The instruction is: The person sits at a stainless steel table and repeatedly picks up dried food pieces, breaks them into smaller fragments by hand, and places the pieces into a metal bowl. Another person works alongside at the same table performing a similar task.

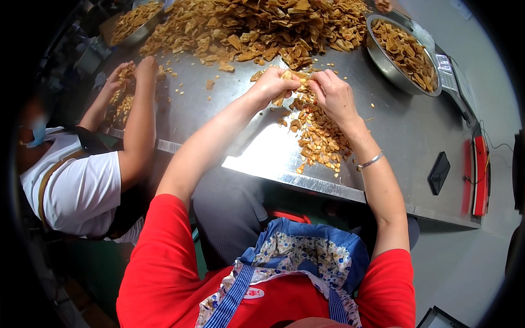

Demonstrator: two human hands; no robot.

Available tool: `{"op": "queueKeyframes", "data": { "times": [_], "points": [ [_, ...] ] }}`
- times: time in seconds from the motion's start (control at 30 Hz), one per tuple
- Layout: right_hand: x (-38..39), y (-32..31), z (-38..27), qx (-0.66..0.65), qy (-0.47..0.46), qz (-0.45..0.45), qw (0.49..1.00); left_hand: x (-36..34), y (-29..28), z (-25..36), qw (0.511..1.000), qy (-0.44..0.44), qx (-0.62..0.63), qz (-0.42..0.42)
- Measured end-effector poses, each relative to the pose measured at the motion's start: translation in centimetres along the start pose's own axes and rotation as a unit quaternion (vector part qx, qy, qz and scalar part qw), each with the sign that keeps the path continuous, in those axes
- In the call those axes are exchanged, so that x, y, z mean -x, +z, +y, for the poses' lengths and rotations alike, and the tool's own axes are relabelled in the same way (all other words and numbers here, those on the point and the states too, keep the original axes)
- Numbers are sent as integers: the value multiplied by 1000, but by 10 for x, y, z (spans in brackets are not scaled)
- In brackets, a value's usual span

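We see golden-brown chips (pixel 257 22) on our silvery tabletop (pixel 404 131), red sleeves (pixel 164 257), and a blue-checked floral apron (pixel 295 262).

We count two metal bowls of chips: one (pixel 403 54) at two o'clock, one (pixel 134 23) at eleven o'clock. We see one big chip heap (pixel 257 24) at twelve o'clock and one smaller pile of bits (pixel 320 136) near the centre. Four hands are at work: our own left hand (pixel 272 85) and right hand (pixel 333 95), plus a co-worker's two hands (pixel 134 71) at ten o'clock. One bracelet (pixel 371 160), one dark phone (pixel 438 173) and one red-edged scale (pixel 480 175) sit at three o'clock.
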State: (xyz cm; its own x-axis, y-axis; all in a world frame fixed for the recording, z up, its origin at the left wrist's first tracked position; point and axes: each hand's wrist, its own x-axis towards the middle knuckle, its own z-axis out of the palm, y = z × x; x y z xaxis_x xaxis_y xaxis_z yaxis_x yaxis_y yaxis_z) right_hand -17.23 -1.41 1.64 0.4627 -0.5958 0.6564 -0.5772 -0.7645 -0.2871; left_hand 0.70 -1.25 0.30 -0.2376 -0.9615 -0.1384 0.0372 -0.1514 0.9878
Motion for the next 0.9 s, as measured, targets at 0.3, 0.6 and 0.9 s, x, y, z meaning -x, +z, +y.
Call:
{"op": "queueKeyframes", "data": {
  "times": [0.3,0.6,0.9],
  "points": [
    [1,5,-1,-132,48,-51,989,5,-2,4,997,43,-60,-27],
    [3,21,5,-365,268,-20,891,0,-2,-1,990,-1,134,-48],
    [-4,-39,61,-371,260,-238,859,-6,-42,-4,895,-33,443,26]
  ]
}}
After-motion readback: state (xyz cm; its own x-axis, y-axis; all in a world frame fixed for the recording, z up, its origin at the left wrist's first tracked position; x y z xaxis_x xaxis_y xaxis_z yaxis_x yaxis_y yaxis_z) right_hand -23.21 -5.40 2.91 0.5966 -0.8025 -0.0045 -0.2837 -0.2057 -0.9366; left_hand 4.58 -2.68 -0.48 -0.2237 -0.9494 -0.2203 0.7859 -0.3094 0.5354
